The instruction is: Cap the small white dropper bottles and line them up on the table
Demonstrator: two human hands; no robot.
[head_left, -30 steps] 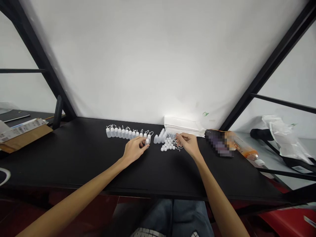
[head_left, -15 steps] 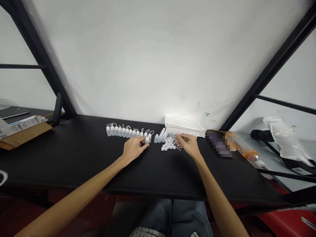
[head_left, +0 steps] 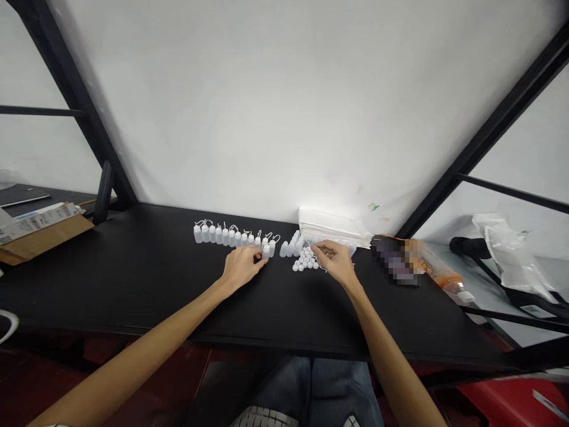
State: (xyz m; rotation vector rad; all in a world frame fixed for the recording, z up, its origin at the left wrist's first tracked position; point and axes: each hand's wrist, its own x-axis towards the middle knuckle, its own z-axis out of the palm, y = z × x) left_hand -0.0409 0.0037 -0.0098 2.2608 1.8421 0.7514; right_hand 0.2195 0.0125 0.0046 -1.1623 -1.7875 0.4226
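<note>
My left hand (head_left: pixel 242 265) is closed, thumb and fingers pinching a small translucent plastic bottle (head_left: pixel 265 252) that stands upright on the black table. Behind and to the left of it runs a row of similar bottles (head_left: pixel 219 236) with white caps and thin looped straps. My right hand (head_left: pixel 336 261) has its thumb and fingertips pressed together over the right side of a cluster of loose white caps (head_left: pixel 306 260); what they pinch is too small to make out. Several uncapped bottles (head_left: pixel 291 247) are just behind the caps, partly overlapping one another.
A stack of white paper or bags (head_left: pixel 331 225) lies against the wall. On the right are a blurred dark object (head_left: pixel 395 261) and an orange-labelled drink bottle (head_left: pixel 447 279) on its side. A cardboard box (head_left: pixel 47 231) sits at the far left. Black frame posts (head_left: pixel 484 124) flank the table.
My right hand has moved slightly left over the caps, its fingertips still together. My left hand keeps hold of the small bottle. The whole view has shifted a little.
</note>
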